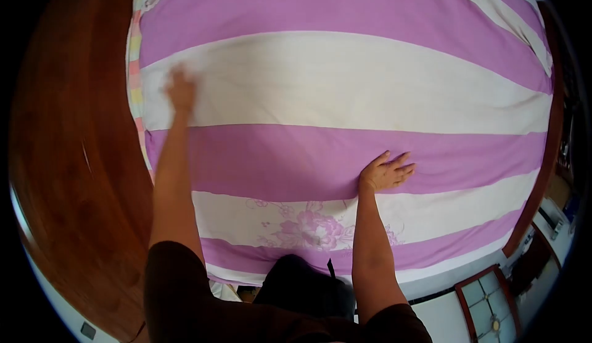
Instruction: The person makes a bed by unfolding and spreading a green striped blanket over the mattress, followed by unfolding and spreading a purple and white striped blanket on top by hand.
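Note:
A purple and white striped sheet [320,84] lies spread over a bed, with a flower pattern [317,229] on the white band nearest me. My left hand [181,89] is over the white stripe near the sheet's left edge; motion smears its fingers, and I cannot tell whether it touches the cloth. On a purple stripe to the right, my right hand [387,173] rests flat, fingers spread, holding nothing. Slight creases run through the cloth around it.
Along the left stands a brown wooden surface [80,158]. A striped pastel layer [135,78] shows under the sheet's left edge. Dark wood trim [558,121] borders the right side. A framed glass panel [490,306] and assorted items are at the lower right.

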The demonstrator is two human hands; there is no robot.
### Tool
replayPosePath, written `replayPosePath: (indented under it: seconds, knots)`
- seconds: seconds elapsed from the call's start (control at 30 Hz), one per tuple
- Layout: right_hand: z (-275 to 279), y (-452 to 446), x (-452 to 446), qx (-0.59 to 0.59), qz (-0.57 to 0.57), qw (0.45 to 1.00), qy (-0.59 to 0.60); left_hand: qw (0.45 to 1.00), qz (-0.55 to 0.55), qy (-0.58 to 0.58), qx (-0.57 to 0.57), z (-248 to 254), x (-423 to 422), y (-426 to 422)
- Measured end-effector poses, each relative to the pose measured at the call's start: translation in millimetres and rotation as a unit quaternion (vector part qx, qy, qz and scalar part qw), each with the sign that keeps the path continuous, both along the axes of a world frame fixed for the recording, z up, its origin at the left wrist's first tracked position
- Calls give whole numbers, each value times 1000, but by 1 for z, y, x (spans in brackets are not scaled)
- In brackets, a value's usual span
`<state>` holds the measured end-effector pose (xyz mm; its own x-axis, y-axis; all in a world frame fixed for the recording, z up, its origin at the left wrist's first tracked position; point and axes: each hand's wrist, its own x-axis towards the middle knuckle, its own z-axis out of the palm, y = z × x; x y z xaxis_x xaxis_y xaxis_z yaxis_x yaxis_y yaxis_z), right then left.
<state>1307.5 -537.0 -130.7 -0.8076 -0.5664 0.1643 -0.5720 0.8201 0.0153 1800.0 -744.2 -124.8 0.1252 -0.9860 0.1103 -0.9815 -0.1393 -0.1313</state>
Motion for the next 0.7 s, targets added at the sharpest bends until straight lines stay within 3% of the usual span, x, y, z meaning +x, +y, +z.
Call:
replayPosePath:
  seconds: [0.03,0.07,0.1,0.13,0.17,0.2,0.27,0.3,0.37,0.47,0.53,0.57,0.63,0.7]
  knots:
    - [-3,3,-3,3,2,1000,14,895,122,-151,401,-9,89,-25]
    - [-8,5,-6,-4,2,1000,7,918,225,32,325,-4,105,-20]
    - [-11,5,-6,-8,2,1000,2,889,317,280,177,2,120,-15]
    - [-12,9,-6,-10,-2,1000,-3,822,360,441,33,9,133,-11]
    - [-10,12,-4,-2,-8,1000,-5,910,318,262,54,33,78,-2]
    - [-8,10,-4,1,-12,1000,-8,953,291,58,62,61,18,6]
    - [-7,5,-5,-1,-16,1000,-19,999,-1,27,-36,46,-49,58]
    - [-7,6,-5,-3,-18,999,-29,985,-161,31,-58,44,-91,89]
    - [-6,7,-5,-5,-21,999,-43,941,-264,91,191,55,-163,160]
    - [-6,6,-7,-13,-20,998,-55,954,-152,38,256,22,-138,192]
    - [-8,9,-9,-27,-21,997,-66,987,-14,159,35,-3,-61,190]
    - [-8,9,-10,-36,-21,997,-64,997,10,60,-52,-23,-21,198]
    - [-6,12,-10,-57,-13,996,-68,972,235,17,-3,-4,-9,195]
    - [-5,13,-11,-54,-18,995,-85,948,311,54,27,-9,9,193]
